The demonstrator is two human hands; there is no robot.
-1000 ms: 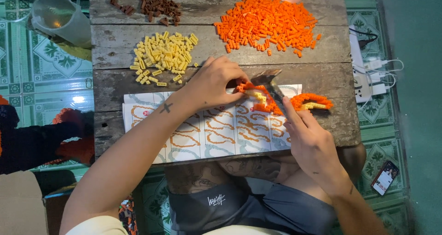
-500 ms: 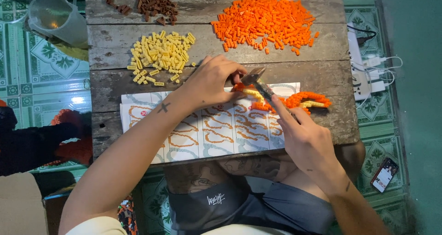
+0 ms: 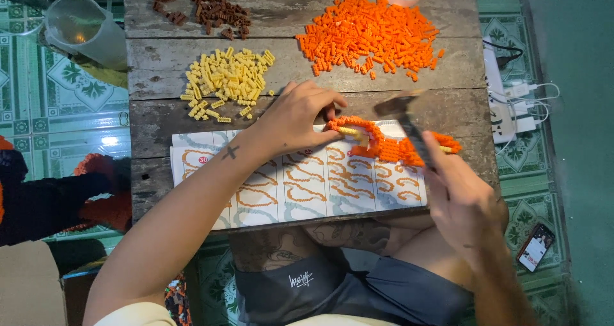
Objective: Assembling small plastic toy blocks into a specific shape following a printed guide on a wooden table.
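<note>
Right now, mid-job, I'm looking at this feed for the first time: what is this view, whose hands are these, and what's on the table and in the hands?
There is no machine here: the view comes from a camera worn on a person's head, looking straight down at their own two bare hands and lap.

The left hand presses on the end of a curved orange brick model. The right hand grips the handle of a small hammer, its head raised just above the model.

The model lies on a printed instruction sheet on a wooden plank table. Farther back are three loose piles of tiny bricks: yellow, orange and brown. A clear plastic jug stands off the table's left side, a power strip at the right.
</note>
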